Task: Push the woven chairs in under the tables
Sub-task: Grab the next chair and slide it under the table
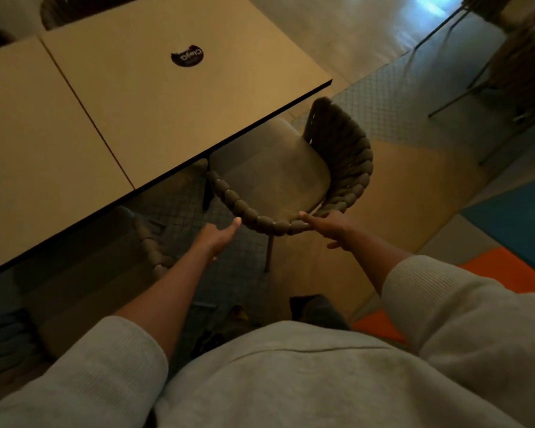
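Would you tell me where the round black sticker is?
The round black sticker lies on the right-hand table, upper middle of the head view, beyond the woven chair.

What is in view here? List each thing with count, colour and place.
Tables: two, tan tops with dark edges, butted together at upper left.
Sticker: one, black and round, on the right-hand table.
Woven chair: one, grey-brown, seat partly under the table edge, at centre.
Second woven chair: one, dim, lower left under the table.
Far chairs: number unclear, dark, upper right.
Floor: tan, with blue and orange patches at right.
Left hand: open, beside the chair's back rim.
Right hand: open, fingers on the rim.
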